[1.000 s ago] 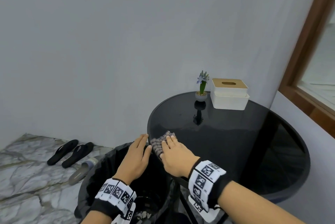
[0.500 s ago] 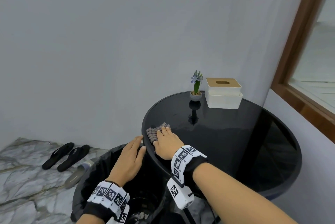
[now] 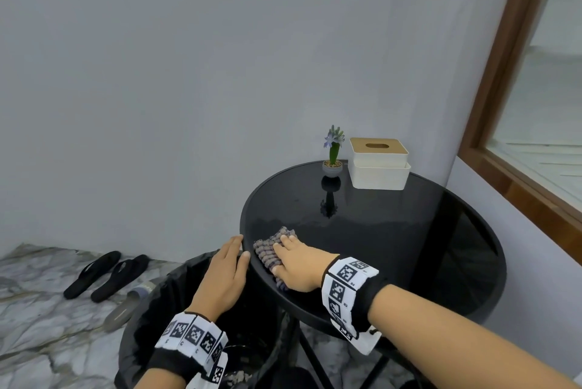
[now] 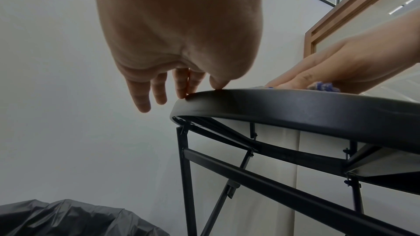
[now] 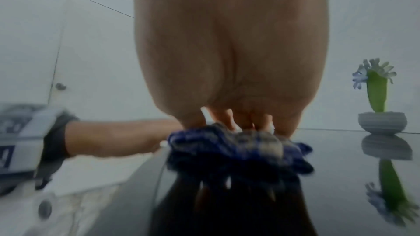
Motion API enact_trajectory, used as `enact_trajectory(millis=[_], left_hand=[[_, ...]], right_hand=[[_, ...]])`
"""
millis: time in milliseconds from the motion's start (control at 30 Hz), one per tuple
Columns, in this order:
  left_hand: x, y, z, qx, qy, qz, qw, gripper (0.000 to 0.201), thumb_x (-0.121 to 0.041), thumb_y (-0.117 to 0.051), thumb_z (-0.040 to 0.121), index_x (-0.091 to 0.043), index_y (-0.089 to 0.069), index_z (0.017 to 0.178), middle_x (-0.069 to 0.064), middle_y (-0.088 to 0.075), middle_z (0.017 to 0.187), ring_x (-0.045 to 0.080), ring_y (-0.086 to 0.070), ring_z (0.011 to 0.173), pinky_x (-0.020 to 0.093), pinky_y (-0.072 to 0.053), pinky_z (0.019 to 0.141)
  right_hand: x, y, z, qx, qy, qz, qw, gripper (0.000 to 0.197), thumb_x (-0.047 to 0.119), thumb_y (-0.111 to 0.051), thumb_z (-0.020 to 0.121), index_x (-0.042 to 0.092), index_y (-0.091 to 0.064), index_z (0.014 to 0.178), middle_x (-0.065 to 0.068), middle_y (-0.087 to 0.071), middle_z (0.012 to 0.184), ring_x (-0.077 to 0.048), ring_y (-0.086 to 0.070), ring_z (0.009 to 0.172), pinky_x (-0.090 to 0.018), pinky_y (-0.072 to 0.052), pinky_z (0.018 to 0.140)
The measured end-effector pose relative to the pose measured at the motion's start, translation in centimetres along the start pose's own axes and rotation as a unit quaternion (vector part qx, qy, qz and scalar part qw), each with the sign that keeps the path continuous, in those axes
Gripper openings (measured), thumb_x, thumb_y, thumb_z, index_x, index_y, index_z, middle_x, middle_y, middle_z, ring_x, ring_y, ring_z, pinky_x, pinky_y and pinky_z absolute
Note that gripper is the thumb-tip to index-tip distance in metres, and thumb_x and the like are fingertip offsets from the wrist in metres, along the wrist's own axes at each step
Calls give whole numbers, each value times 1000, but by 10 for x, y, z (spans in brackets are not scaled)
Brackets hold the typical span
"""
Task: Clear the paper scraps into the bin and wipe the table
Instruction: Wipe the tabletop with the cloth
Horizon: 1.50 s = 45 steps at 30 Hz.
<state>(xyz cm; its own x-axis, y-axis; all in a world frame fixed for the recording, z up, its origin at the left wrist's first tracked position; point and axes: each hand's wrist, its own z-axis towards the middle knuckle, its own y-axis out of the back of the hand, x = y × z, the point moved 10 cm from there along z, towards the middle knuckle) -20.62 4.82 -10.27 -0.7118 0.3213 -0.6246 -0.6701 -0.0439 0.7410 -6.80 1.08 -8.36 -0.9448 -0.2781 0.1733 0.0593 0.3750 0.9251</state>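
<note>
Checked cloth (image 3: 271, 255) lies bunched under the right hand (image 3: 299, 266), whose fingers are laid out flat and together on top of it, pressing it down onto the black glass rather than gripping it; that flat press looks meant to keep the whole pad of fabric against the surface for wiping. It sits at the left edge of the table (image 3: 409, 231), right where the rim meets the other hand. The left hand (image 3: 222, 278) is held open just off the table, fingers straight and close together; in the left wrist view its thumb and a fingertip touch the top of the rim while the other fingers hang past it. I judge it is set there as a guard or scoop, so anything pushed over the edge falls into the bin (image 3: 157, 303) directly below, which is lined with a black bag.

No paper scraps show on the tabletop, and I cannot tell whether any lie under the cloth or in the bin. The job seems to be in its wiping stage.

At the far side, kept clear of the wiping, stand a small potted flower (image 3: 332, 154) and, just beside it, a white tissue box (image 3: 379, 165). On the marble floor (image 3: 37, 310) to the left lie sandals (image 3: 107, 273).
</note>
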Motion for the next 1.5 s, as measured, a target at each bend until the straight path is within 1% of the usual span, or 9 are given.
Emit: enact_trajectory(millis=[233, 467, 533, 700, 967, 1100, 1233, 1300, 1500], left_hand=[[-9, 4, -5, -14, -12, -4, 1000, 48, -36, -33, 102, -19, -32, 147, -3, -38, 150, 13, -34, 137, 20, -21, 109], [1, -2, -3, -11, -13, -20, 1000, 52, -41, -29, 101, -20, -30, 148, -5, -35, 152, 12, -31, 140, 35, -26, 117], [2, -2, -4, -11, -12, -23, 1000, 51, -38, -30, 101, -19, -31, 148, -4, -35, 152, 13, -31, 141, 33, -24, 117], [-2, -1, -6, -12, -12, -25, 1000, 48, -34, -33, 102, -19, -32, 148, -4, -36, 152, 10, -32, 140, 23, -20, 114], [3, -2, -2, -2, -4, -7, 1000, 49, -44, -28, 100, -25, -33, 144, -6, -38, 149, 14, -35, 138, 39, -30, 114], [-2, -6, -4, 8, 20, -17, 1000, 56, -47, -30, 99, -21, -27, 148, -3, -29, 155, 15, -29, 141, 39, -26, 117], [-11, -9, -8, 12, 30, -14, 999, 61, -47, -30, 100, -16, -22, 151, -1, -19, 159, 13, -17, 146, 36, -18, 120], [-14, -10, -7, 7, 36, -14, 999, 61, -46, -31, 100, -14, -22, 151, 1, -19, 159, 14, -17, 146, 34, -17, 119], [-18, -7, -6, -18, 52, -15, 998, 55, -38, -34, 101, -9, -29, 148, 5, -25, 155, 18, -26, 143, 31, -22, 116]], right_hand=[[-18, 16, 22, -39, -7, 3, 999, 60, 35, -24, 102, 4, -6, 151, -17, 1, 160, -28, 5, 148, -43, -7, 119], [-12, 18, 35, -24, 21, -18, 999, 60, 33, -23, 102, 8, -3, 152, -8, 3, 162, -27, 8, 148, -45, -7, 119], [-1, 11, 30, -8, 47, -20, 999, 60, 33, -24, 102, 8, -3, 152, -8, 3, 162, -27, 8, 147, -45, -5, 119], [10, -1, -3, 17, 76, -43, 996, 58, 32, -23, 103, 8, 0, 152, -9, 5, 161, -27, 9, 147, -43, -3, 120], [-11, -24, -83, 19, 93, -33, 995, 58, 35, -24, 104, 18, 1, 153, 1, 9, 161, -16, 12, 147, -30, 2, 119], [-42, -29, -105, 28, 77, 6, 997, 61, 41, -29, 102, 24, 0, 153, 7, 11, 160, -9, 15, 145, -25, 4, 118], [-62, -26, -116, 24, 58, 8, 998, 62, 41, -31, 102, 24, -1, 153, 7, 10, 161, -7, 15, 144, -21, 7, 115], [-60, -27, -115, 26, 58, -9, 998, 62, 42, -29, 102, 22, 0, 153, 5, 11, 160, -10, 16, 145, -23, 6, 116], [-28, -28, -85, 21, 87, -63, 994, 59, 42, -20, 103, 19, 2, 153, 1, 9, 161, -18, 12, 147, -43, -8, 120]])
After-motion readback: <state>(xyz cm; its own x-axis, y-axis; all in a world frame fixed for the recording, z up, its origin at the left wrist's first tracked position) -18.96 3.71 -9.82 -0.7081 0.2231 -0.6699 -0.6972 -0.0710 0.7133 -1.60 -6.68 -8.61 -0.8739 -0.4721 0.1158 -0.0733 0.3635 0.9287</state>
